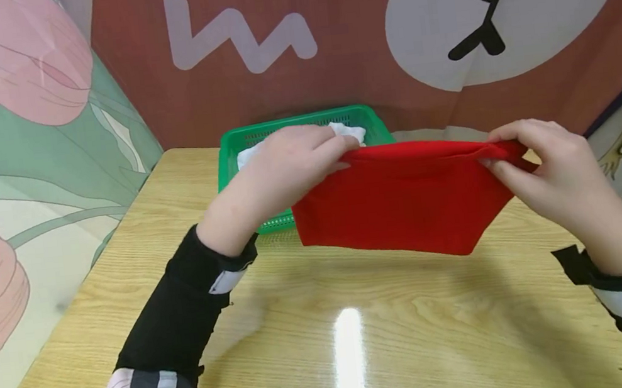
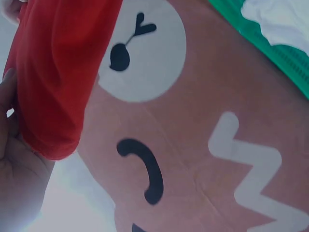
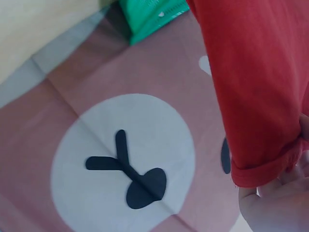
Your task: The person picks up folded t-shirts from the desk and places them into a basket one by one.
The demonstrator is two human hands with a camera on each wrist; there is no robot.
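Note:
A red cloth (image 1: 397,201) hangs folded above the wooden table (image 1: 313,320), stretched between both hands. My left hand (image 1: 296,161) pinches its upper left corner, just in front of the green basket (image 1: 237,141). My right hand (image 1: 535,161) pinches the upper right corner. In the left wrist view the red cloth (image 2: 53,77) drapes down past my palm (image 2: 19,179). The right wrist view shows the cloth (image 3: 256,87) with its rolled hem beside my hand (image 3: 277,203).
The green basket holds white cloth (image 1: 352,131) and stands at the table's far edge against a brown backdrop with a bear face (image 1: 496,4). A floral panel (image 1: 17,155) walls the left side. Bare tabletop lies below the cloth.

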